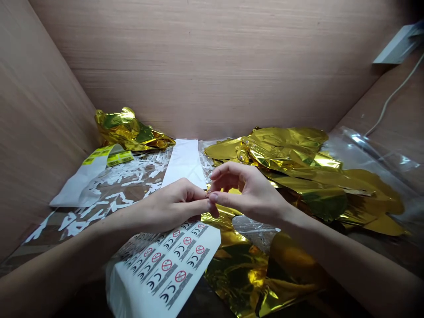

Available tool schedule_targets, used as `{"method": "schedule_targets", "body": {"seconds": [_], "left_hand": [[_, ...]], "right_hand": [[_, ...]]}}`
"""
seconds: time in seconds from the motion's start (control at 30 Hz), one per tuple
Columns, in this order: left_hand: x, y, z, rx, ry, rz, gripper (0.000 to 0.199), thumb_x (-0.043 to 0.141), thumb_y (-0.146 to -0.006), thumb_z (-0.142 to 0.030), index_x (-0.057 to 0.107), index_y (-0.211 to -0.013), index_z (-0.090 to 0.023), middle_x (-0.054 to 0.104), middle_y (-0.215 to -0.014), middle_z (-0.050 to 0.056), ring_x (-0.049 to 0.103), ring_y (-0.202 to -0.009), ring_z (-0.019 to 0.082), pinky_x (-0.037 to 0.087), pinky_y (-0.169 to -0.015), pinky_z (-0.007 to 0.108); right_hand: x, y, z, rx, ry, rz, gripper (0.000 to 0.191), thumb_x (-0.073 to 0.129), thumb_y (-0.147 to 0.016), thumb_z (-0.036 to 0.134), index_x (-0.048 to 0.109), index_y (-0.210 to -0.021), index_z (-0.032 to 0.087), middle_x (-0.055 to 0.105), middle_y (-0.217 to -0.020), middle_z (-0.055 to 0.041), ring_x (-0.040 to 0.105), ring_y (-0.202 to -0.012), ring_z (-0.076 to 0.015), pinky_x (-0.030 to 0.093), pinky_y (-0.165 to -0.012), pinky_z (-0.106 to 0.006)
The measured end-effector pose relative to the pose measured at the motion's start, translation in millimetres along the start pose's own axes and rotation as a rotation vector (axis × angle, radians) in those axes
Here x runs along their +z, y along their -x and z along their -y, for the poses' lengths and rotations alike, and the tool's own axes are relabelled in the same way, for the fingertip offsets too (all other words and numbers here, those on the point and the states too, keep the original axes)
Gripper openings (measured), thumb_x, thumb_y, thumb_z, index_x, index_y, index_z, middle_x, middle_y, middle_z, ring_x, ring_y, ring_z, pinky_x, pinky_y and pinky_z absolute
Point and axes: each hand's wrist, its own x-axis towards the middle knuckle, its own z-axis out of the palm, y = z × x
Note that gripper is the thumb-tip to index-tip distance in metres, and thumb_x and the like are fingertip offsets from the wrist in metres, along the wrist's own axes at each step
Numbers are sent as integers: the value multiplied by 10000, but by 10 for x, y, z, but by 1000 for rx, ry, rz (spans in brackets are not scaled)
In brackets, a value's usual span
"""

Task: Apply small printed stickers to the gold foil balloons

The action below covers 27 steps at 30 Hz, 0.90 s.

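In the head view, the left hand (168,207) and right hand (251,192) meet at the fingertips, pinching a tiny gold-coloured item (208,192), too small to identify, above the foil. A heap of gold foil balloons (291,154) lies right, a crumpled gold foil balloon (129,131) behind; the sticker sheet (165,269) below the hands still carries rows of red-marked labels.
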Motion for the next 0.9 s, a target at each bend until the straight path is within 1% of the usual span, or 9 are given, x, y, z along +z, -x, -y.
{"method": "schedule_targets", "body": {"seconds": [0.1, 0.2, 0.27, 0.33, 0.47, 0.57, 0.67, 0.8, 0.9], "left_hand": [[-15, -7, 1, -16, 28, 34, 450, 542, -989, -494, 665, -751, -132, 289, -559, -72, 214, -502, 79, 170, -456, 235], [18, 13, 6, -62, 21, 81, 400, 621, -932, -538, 729, -921, -153, 359, -574, -69, 256, -497, 83, 180, -441, 230], [117, 56, 18, -135, -19, 107, 452, 718, -847, -555, 742, -1101, -182, 482, -597, -63, 381, -498, 96, 247, -430, 213], [287, 118, 45, -176, -112, 94, 533, 776, -779, -548, 727, -1167, -186, 630, -678, -27, 553, -571, 140, 359, -463, 212], [692, 202, 164, -107, -422, 39, 321, 741, -799, -417, 730, -1003, -171, 730, -779, 65, 669, -636, 207, 452, -529, 258], [914, 148, 297, -21, -566, 98, 157, 711, -796, -299, 710, -917, -200, 728, -724, 65, 682, -607, 208, 487, -544, 263], [1044, 29, 411, 29, -666, 142, 76, 700, -760, -253, 692, -819, -206, 697, -643, 65, 690, -564, 218, 496, -519, 268], [1078, -71, 447, -61, -706, 247, 269, 667, -723, -238, 720, -975, -161, 721, -674, 114, 681, -480, 294, 405, -377, 322], [1041, -70, 420, -55, -690, 273, 373, 650, -756, -232, 705, -1102, -107, 736, -705, 143, 681, -484, 323, 407, -367, 354]], "right_hand": [[-21, 2, 13, 16, -16, 20, 265, 787, -835, 244, 603, -1006, 160, 724, -841, -39, 709, -757, -157, 582, -664, -278], [-82, 15, 27, -46, 114, -53, 234, 792, -812, 201, 608, -952, 162, 709, -813, -27, 691, -735, -146, 569, -643, -262], [-114, 18, 10, -68, 141, -123, 240, 809, -794, 208, 604, -909, 162, 705, -816, -30, 684, -735, -146, 574, -651, -266], [-96, 11, -53, -41, 112, -163, 258, 821, -784, 234, 591, -879, 165, 697, -816, -29, 680, -734, -145, 579, -661, -270], [122, -24, -317, 103, 180, -89, 207, 790, -785, 220, 607, -867, 168, 695, -799, -18, 669, -705, -135, 548, -612, -247], [318, -55, -547, 237, 215, -29, 190, 763, -779, 204, 603, -876, 176, 721, -770, -22, 695, -702, -159, 540, -596, -257], [417, -81, -709, 311, 198, -22, 205, 747, -783, 211, 585, -904, 185, 738, -740, -20, 718, -694, -175, 550, -623, -279], [422, -105, -783, 328, 194, -37, 219, 756, -786, 249, 575, -890, 185, 745, -735, -29, 723, -690, -184, 546, -611, -280], [411, -116, -782, 324, 212, -30, 214, 762, -780, 259, 583, -871, 182, 743, -734, -34, 717, -679, -186, 547, -596, -281]]}}
